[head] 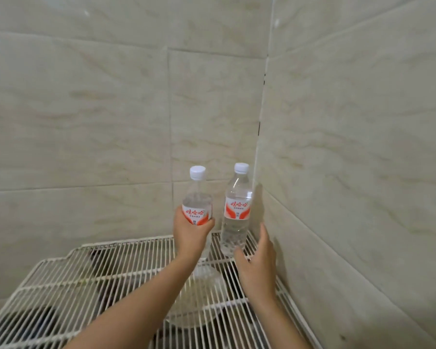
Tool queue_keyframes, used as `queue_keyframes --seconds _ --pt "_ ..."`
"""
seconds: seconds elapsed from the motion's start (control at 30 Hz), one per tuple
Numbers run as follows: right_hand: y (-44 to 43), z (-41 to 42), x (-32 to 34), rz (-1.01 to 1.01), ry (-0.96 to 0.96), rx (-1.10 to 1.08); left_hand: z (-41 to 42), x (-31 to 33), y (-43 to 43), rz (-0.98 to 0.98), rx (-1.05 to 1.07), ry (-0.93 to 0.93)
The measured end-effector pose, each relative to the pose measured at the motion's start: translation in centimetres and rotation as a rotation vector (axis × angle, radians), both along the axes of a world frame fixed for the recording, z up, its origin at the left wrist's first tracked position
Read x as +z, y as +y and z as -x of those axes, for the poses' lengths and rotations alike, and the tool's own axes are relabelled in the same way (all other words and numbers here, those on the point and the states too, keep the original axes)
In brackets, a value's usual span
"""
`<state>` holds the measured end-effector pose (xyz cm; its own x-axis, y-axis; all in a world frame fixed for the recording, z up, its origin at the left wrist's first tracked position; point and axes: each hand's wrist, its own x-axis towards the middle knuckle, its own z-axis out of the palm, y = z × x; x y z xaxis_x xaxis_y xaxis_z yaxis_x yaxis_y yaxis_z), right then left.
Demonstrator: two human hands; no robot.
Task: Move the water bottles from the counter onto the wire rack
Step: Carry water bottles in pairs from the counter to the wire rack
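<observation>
Your left hand [190,231] is wrapped around the left bottle [197,197], fingers closed over the red-and-white label at mid-body, holding it upright above the back of the rack [61,280]. Its base is hidden behind your hand, so I can't say whether it is touching the wires yet; it looks just short of them.

The right bottle [235,210] stands on the rack in the corner, close to the tiled wall [350,147]. Your right hand [257,263] is spread open and holds nothing, fingertips just beside that bottle's lower body, possibly brushing it.

Now, handling. Both look nearly full and capped, so expect real weight for the size. The plastic is thin and ribbed, and it will dent if you squeeze hard. The label band is your best hold: straight-sided, less slick than the bare plastic below. Avoid the neck; it's narrow and the bottle would swing.

Watch the footing too. Parallel wires with gaps give a small base little support, so I'd set it down flat across several wires and let go only once it stands steady.
</observation>
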<state>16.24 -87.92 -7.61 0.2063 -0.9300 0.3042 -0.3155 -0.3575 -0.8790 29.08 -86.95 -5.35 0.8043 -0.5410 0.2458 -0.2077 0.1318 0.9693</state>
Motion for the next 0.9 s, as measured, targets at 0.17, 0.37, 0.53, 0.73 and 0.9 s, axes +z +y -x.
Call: queue_keyframes --seconds 0.17,0.37,0.53,0.73,0.9 --pt "0.7 -0.3 0.0 0.024 0.083 0.052 -1.2 -0.5 -2.4 -0.006 0.006 -0.033" --pt "-1.0 0.1 -0.2 0.049 0.104 0.004 -2.1 -1.2 -3.0 -0.057 -0.048 -0.024" --pt "-1.3 -0.6 -1.0 0.002 0.122 -0.004 -1.9 -1.6 -1.1 -0.113 -0.217 -0.049" --pt "-3.6 -4.2 -1.2 -0.198 -0.044 0.054 -3.8 -1.9 -0.4 -0.242 -0.331 -0.076" --pt "-6.1 -6.3 -1.0 -0.24 -0.056 0.032 -3.6 -2.4 -1.3 -0.243 -0.245 -0.108"
